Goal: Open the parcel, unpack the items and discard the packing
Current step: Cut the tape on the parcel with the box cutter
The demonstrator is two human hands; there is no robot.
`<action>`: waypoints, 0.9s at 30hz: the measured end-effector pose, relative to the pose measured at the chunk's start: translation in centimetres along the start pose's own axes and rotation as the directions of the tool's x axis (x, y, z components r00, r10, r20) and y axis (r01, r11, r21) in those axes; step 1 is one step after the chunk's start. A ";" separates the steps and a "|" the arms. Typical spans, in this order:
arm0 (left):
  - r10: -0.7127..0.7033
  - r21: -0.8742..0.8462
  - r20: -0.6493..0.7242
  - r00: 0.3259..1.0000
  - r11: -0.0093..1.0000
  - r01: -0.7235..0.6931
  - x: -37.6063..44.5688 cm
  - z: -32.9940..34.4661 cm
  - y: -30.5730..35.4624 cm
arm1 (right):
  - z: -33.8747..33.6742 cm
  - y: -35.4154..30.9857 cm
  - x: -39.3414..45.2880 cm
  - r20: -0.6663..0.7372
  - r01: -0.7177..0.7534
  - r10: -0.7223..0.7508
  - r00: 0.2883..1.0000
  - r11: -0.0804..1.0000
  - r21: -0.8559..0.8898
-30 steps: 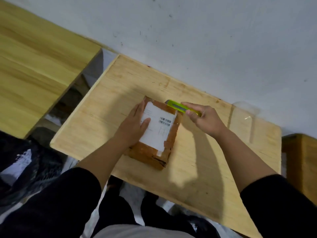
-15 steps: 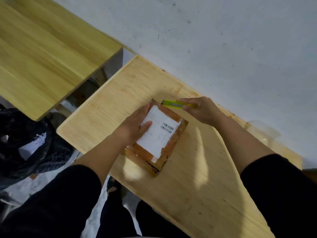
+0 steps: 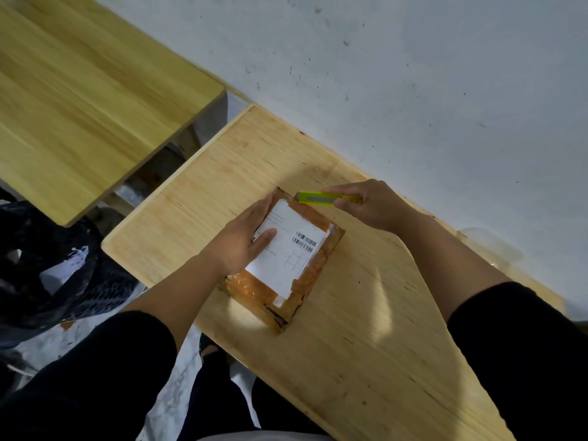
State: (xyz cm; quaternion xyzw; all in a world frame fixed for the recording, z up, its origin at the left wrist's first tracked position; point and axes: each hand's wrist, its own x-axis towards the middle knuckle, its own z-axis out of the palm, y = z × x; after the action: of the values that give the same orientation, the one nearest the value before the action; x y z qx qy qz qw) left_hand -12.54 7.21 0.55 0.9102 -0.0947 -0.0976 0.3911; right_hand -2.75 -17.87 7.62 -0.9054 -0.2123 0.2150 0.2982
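At the far left a crumpled black plastic bag (image 3: pixel 47 265) with a scrap of white paper in it sits on the floor, beside a pale yellow wooden tabletop (image 3: pixel 79 90) that fills the upper left. A narrow gap separates that surface from the light plywood table (image 3: pixel 366 361) where the work takes place, set against a scuffed white wall (image 3: pixel 413 74).

The left hand (image 3: pixel 245 240), with a black sleeve (image 3: pixel 105 377) pushed up the forearm, lies palm down on the flat brown cardboard parcel wrapped in glossy orange-brown tape (image 3: pixel 280 262). Its fingers are held together and stretched flat along the parcel's left edge, while the thumb is spread apart from them and presses on the white shipping label with black barcodes (image 3: pixel 289 249). The parcel lies flat on the plywood table, turned at an angle, directly under these fingers and reaching toward the person from them.

Just past the left fingertips, at the parcel's far corner, is the tip of a yellow-green utility knife with a grey slider (image 3: pixel 321 199). The right hand (image 3: pixel 372 205) holds it by the rear end, fingers curled over the handle and thumb beneath, pinching it. The knife lies nearly level, pointing left, its front end touching or just over the taped far edge; the blade itself is too small to make out.

At the right, near the wall, a clear plastic object (image 3: pixel 490 249) rests on the table, well apart from the right fingers.
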 end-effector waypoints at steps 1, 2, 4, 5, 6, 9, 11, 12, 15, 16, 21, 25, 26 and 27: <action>-0.001 -0.008 0.002 1.000 1.000 0.001 0.0 0.0 0.1 | -0.1 0.0 0.2 0.018 0.005 -0.005 1.000 1.000 -0.022; -0.005 -0.017 0.005 1.000 1.000 0.005 -0.1 0.0 0.3 | -0.2 0.0 0.3 0.038 0.008 -0.007 0.999 0.999 -0.047; -0.020 -0.038 0.003 1.000 0.999 0.020 -0.1 -0.1 0.5 | -0.7 0.1 0.5 0.076 0.019 -0.011 0.997 0.994 -0.105; -0.031 -0.046 0.002 1.000 0.998 0.031 -0.1 -0.1 0.6 | -0.9 0.1 0.5 0.091 0.030 -0.018 0.996 0.991 -0.132; -0.044 -0.049 0.001 0.999 0.998 0.044 0.0 -0.1 0.6 | -1.1 0.2 0.5 0.107 0.042 -0.026 0.994 0.987 -0.155; -0.079 -0.059 0.007 0.997 0.995 0.080 -0.1 -0.1 0.7 | -1.6 0.5 0.2 0.129 0.055 -0.031 0.991 0.980 -0.190; -0.097 -0.080 0.007 0.995 0.992 0.097 -0.1 -0.1 0.8 | -1.8 0.8 -0.1 0.135 0.056 -0.028 0.991 0.977 -0.207; -0.103 -0.087 0.006 0.995 0.991 0.103 -0.2 -0.1 0.9 | -1.8 0.9 -0.3 0.138 0.057 -0.027 0.990 0.975 -0.215; -0.117 -0.099 0.005 0.993 0.988 0.117 -0.2 -0.1 1.2 | -2.3 1.3 -0.9 0.152 0.034 -0.001 0.988 0.976 -0.213; -0.121 -0.101 0.005 0.993 0.988 0.121 -0.2 -0.1 1.2 | -2.4 1.5 -1.3 0.159 0.024 0.011 0.987 0.976 -0.215; -0.139 -0.082 0.004 0.990 0.987 0.139 -0.2 -0.1 0.9 | -2.7 2.9 -3.2 0.159 -0.023 0.060 0.985 0.975 -0.223; -0.127 -0.076 0.005 0.992 0.989 0.127 -0.1 -0.1 1.1 | -2.5 2.9 -4.7 0.102 -0.082 0.099 0.990 0.983 -0.162; -0.122 -0.079 0.004 0.993 0.989 0.122 -0.1 -0.2 1.1 | -2.5 2.7 -5.1 0.070 -0.114 0.122 0.990 0.988 -0.106; -0.120 -0.086 0.009 0.993 0.989 0.121 -0.1 -0.3 1.2 | -2.3 2.5 -5.6 0.035 -0.142 0.144 0.989 0.989 -0.045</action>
State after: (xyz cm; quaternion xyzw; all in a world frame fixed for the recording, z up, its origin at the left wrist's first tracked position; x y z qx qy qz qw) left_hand -12.71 6.65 1.65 0.8964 -0.0360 -0.1267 0.4232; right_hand -5.47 -23.60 9.21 -0.9201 -0.1568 0.2488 0.2587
